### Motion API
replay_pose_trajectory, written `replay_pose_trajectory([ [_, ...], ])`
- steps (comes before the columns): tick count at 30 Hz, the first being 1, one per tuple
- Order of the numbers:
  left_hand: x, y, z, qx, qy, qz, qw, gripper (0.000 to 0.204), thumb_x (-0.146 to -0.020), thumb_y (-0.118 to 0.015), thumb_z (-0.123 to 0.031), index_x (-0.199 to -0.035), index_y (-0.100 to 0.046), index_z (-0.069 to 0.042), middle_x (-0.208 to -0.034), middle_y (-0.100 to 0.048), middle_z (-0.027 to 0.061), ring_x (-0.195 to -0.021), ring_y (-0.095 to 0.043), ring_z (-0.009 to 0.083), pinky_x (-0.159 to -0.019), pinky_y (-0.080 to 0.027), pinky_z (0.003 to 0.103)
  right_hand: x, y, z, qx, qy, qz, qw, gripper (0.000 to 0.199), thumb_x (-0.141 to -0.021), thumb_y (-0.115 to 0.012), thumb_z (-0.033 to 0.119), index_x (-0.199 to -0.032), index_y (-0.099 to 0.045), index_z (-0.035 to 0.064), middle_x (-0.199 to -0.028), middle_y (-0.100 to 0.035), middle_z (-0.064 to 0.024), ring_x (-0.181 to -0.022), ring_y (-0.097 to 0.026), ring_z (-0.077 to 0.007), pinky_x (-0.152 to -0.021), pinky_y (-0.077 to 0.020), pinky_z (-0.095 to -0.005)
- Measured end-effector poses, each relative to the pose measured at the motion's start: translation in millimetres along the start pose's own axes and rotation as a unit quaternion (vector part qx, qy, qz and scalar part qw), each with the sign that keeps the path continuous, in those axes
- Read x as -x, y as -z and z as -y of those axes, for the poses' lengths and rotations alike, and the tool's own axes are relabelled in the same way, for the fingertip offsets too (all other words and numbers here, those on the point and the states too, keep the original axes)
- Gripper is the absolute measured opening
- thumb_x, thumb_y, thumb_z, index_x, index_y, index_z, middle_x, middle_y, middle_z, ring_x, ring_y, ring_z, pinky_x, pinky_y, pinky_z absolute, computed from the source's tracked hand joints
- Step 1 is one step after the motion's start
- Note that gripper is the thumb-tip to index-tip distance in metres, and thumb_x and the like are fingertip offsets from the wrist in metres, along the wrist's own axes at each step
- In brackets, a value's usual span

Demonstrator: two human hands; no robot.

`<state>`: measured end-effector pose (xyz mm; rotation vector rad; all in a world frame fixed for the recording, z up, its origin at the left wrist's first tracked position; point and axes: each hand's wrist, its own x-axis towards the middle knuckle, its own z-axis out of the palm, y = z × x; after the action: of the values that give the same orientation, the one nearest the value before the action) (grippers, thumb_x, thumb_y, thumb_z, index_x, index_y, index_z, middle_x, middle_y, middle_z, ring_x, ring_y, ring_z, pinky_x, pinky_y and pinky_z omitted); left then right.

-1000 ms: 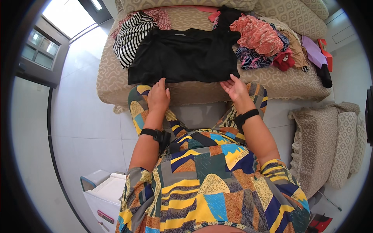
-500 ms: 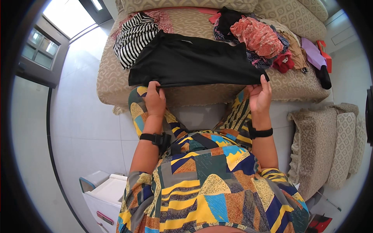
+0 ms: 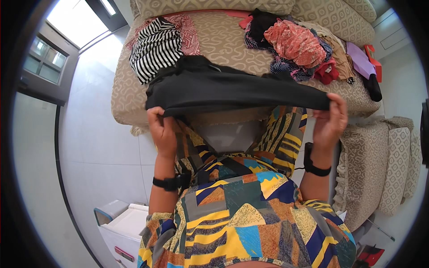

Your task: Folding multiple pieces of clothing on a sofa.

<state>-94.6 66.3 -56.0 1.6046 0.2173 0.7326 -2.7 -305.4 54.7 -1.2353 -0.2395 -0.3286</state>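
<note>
A black garment (image 3: pixel 232 91) is stretched sideways between my two hands, over the front edge of the sofa and above my knees. Its exact kind I cannot tell. My left hand (image 3: pixel 161 134) pinches the near left edge of the cloth, thumb and fingers closed. My right hand (image 3: pixel 330 119) grips the right end, which is pulled out to a narrow tip. The far side of the garment lies on the sofa seat, touching a black-and-white striped garment (image 3: pixel 157 50) at the left.
The patterned sofa (image 3: pixel 223 35) holds a heap of clothes with a coral crumpled garment (image 3: pixel 295 42) on the right. Beyond it lie a lilac cloth (image 3: pixel 359 60) and a red box (image 3: pixel 374 62). A covered seat (image 3: pixel 364 169) stands right; a white cabinet (image 3: pixel 127 230) stands lower left.
Both hands have come nearer to me and moved farther apart, the right one well to the right. The black garment has been drawn off the seat and pulled longer.
</note>
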Motion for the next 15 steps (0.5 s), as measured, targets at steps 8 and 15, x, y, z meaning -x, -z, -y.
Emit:
replay_pose_trajectory([
  [8,0.2,18.3,-88.9,-0.188,-0.260,-0.100,0.942,0.034,-0.089,-0.056,0.009,-0.121,-0.052,0.003,-0.121,-0.058,0.0151,-0.111,-0.058,0.0229,-0.098,-0.046,0.034,-12.5,-7.2,57.3,-0.062,0.174,-0.014,0.983,0.019,-0.098,-0.048,0.009,-0.110,-0.059,-0.0010,-0.104,-0.062,-0.0137,-0.095,-0.065,-0.0205,-0.082,-0.0560,-0.0368],
  [15,-66.4,-10.0,-108.9,-0.186,-0.146,-0.056,0.970,0.031,-0.087,-0.060,0.005,-0.117,-0.064,-0.001,-0.116,-0.066,0.0089,-0.111,-0.060,0.0192,-0.100,-0.042,0.030,-74.0,-24.9,-0.8,-0.076,-0.021,0.004,0.997,0.021,-0.098,-0.045,0.002,-0.111,-0.059,-0.0048,-0.106,-0.062,-0.0127,-0.098,-0.064,-0.0225,-0.097,-0.0524,-0.0429],
])
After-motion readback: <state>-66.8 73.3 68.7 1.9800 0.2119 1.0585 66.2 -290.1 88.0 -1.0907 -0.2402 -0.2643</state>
